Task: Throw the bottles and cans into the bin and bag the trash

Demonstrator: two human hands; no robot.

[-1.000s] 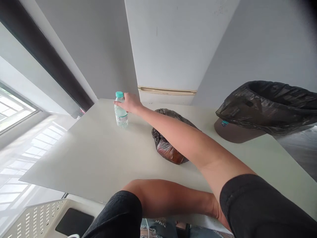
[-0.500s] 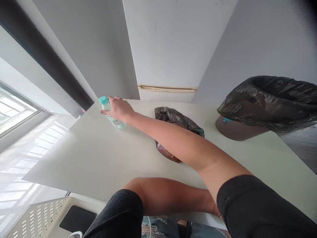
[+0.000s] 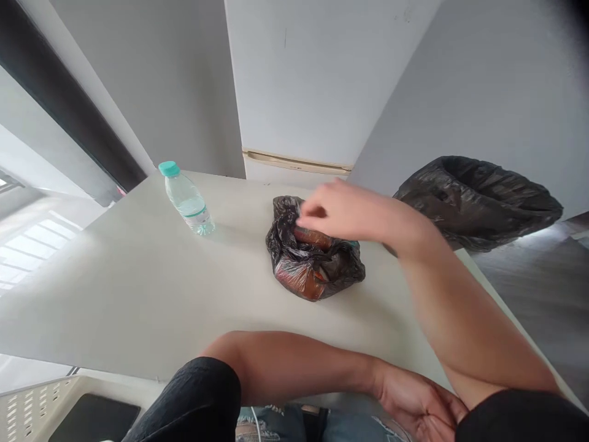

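My right hand [image 3: 350, 212] hovers just above the open top of a small crumpled black plastic bag [image 3: 313, 267] in the middle of the white table [image 3: 138, 294]. The hand is smeared by motion, its fingers bent, and I cannot tell whether it grips anything. Reddish-brown contents show inside the bag. A clear water bottle [image 3: 186, 197] with a teal cap stands alone at the far left of the table. My left forearm lies along the near table edge. My left hand [image 3: 418, 405] rests there with loosely spread fingers and holds nothing.
A bin lined with a black bag [image 3: 473, 199] stands at the table's far right corner. A white appliance [image 3: 294, 92] rises behind the table. A perforated white basket [image 3: 32, 408] sits low on the left. A window is at the left edge.
My right hand let go of the bottle at the far left and swung right to the black bag. The bottle now stands free. The view shifted slightly to the right.
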